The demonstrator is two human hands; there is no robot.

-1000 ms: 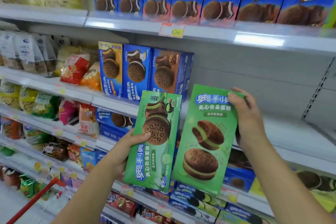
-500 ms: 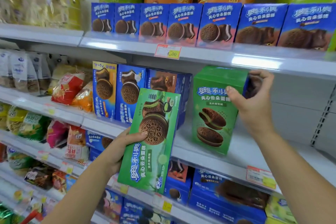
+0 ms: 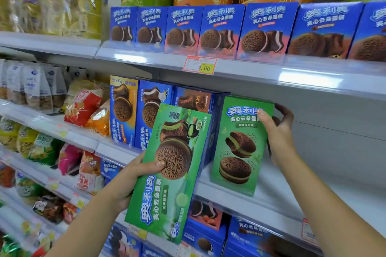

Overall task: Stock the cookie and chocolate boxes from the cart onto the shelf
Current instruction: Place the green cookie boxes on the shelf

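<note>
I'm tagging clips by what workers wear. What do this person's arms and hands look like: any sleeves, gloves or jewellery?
Both arms are bare: the left forearm and the right forearm show no sleeve as far as the frame reaches. The left hand and the right hand wear no gloves, and no watch, bracelet or ring is visible. The thumbnails that show look short.

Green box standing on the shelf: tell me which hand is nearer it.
Right. The right hand grips the shelved green box at its upper right edge; the left hand is down-left of it, holding a second green box.
</note>
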